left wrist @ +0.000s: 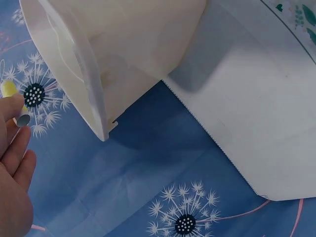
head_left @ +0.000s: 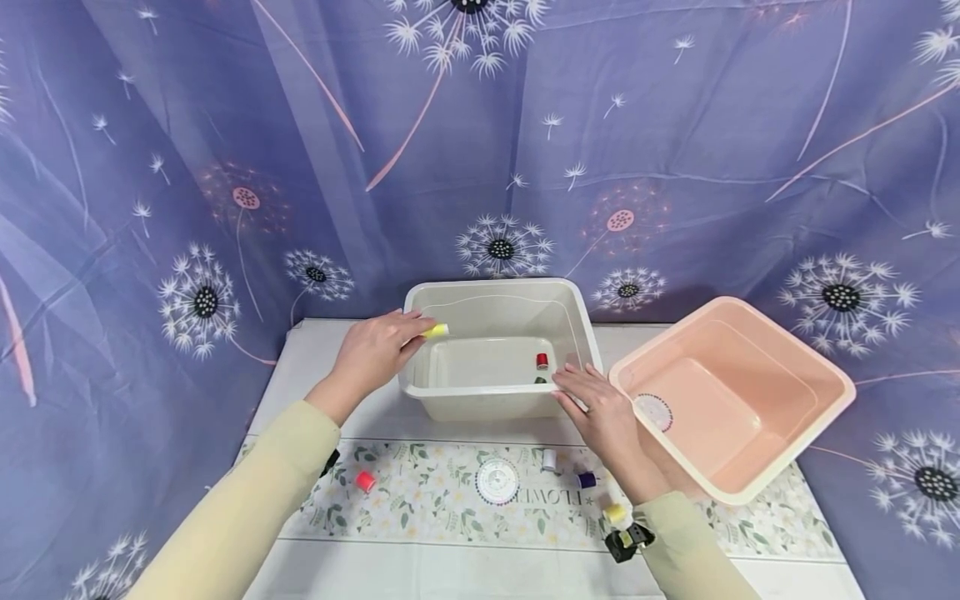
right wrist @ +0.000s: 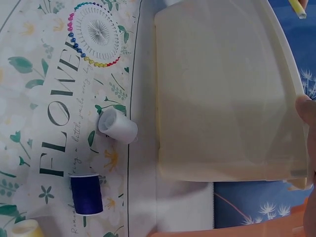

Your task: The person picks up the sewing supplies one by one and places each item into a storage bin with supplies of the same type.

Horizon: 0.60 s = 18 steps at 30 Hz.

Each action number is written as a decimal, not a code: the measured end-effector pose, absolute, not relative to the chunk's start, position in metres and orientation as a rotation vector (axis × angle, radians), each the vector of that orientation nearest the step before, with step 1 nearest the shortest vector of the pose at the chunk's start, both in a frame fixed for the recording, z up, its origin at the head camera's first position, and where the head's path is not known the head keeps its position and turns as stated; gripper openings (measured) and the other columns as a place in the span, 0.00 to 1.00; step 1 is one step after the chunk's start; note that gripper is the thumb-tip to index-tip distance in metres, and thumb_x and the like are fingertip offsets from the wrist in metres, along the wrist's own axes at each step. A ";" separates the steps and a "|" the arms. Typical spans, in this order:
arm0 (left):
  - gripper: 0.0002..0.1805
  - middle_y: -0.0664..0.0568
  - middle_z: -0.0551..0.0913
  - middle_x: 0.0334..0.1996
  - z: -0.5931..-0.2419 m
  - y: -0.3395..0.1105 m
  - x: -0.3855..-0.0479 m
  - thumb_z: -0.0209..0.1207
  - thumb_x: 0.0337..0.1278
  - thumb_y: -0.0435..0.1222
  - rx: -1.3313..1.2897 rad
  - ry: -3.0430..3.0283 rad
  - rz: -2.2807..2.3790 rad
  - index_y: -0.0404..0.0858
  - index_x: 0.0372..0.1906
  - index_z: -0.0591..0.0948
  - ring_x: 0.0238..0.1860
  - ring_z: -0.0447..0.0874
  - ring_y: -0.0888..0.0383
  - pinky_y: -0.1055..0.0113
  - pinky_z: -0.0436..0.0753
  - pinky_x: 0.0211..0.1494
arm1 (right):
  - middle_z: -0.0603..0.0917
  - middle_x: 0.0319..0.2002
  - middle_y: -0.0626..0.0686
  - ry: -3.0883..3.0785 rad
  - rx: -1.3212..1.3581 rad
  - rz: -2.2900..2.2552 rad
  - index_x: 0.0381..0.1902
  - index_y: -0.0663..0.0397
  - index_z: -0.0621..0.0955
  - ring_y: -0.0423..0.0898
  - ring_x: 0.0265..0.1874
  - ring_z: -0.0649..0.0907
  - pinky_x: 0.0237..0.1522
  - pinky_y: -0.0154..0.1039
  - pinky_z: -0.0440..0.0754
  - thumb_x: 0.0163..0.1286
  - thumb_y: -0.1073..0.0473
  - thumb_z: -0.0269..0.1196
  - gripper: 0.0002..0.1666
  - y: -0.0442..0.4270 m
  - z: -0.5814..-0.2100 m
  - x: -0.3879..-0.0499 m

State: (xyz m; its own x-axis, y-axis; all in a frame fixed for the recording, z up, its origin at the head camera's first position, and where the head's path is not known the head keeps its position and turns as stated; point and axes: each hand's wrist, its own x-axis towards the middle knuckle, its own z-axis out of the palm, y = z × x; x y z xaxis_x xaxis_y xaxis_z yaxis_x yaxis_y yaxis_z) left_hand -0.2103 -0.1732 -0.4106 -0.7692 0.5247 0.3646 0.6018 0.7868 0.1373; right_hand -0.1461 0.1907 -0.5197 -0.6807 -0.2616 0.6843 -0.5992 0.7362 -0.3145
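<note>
My left hand (head_left: 381, 346) pinches a yellow thread spool (head_left: 437, 331) above the left side of the white plastic tub (head_left: 480, 407). In the left wrist view, the spool (left wrist: 10, 89) sits between thumb and fingers, its grey end showing. On the tub's near right corner rests my right hand (head_left: 603, 412), fingers lying over the rim. A red spool (head_left: 542, 361) and a dark green spool (head_left: 540, 380), partly hidden by the rim, lie inside the tub. Nearer me on the table are a white spool (right wrist: 117, 126), a dark blue spool (right wrist: 87, 194) and a pale yellow spool (head_left: 615, 512).
A pink tub (head_left: 787, 462) stands tilted at the right, with a round pin wheel (head_left: 654, 412) in it. Another pin wheel (head_left: 497, 482) lies on the floral table strip, and a bright red spool (head_left: 365, 481) farther left. Behind hangs a blue dandelion curtain (head_left: 420, 217).
</note>
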 end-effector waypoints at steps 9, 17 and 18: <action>0.19 0.46 0.89 0.60 -0.415 -0.161 -0.226 0.72 0.66 0.35 -0.880 -2.716 -0.358 0.46 0.61 0.90 0.58 0.90 0.46 0.49 0.91 0.41 | 0.93 0.47 0.59 -2.304 0.637 0.702 0.49 0.62 0.92 0.59 0.51 0.92 0.64 0.63 0.84 0.58 0.65 0.80 0.20 0.190 -0.520 -0.146; 0.18 0.47 0.89 0.60 -0.421 -0.149 -0.239 0.71 0.68 0.36 -0.903 -2.737 -0.327 0.47 0.60 0.90 0.52 0.93 0.46 0.49 0.88 0.32 | 0.93 0.47 0.59 -2.299 0.639 0.702 0.48 0.63 0.92 0.59 0.51 0.92 0.64 0.63 0.84 0.58 0.65 0.80 0.19 0.190 -0.519 -0.146; 0.18 0.47 0.88 0.60 -0.421 -0.148 -0.241 0.71 0.69 0.36 -0.902 -2.746 -0.313 0.48 0.61 0.90 0.51 0.93 0.45 0.49 0.88 0.32 | 0.93 0.47 0.59 -2.300 0.638 0.704 0.48 0.63 0.92 0.59 0.51 0.92 0.64 0.63 0.84 0.58 0.65 0.80 0.19 0.190 -0.519 -0.146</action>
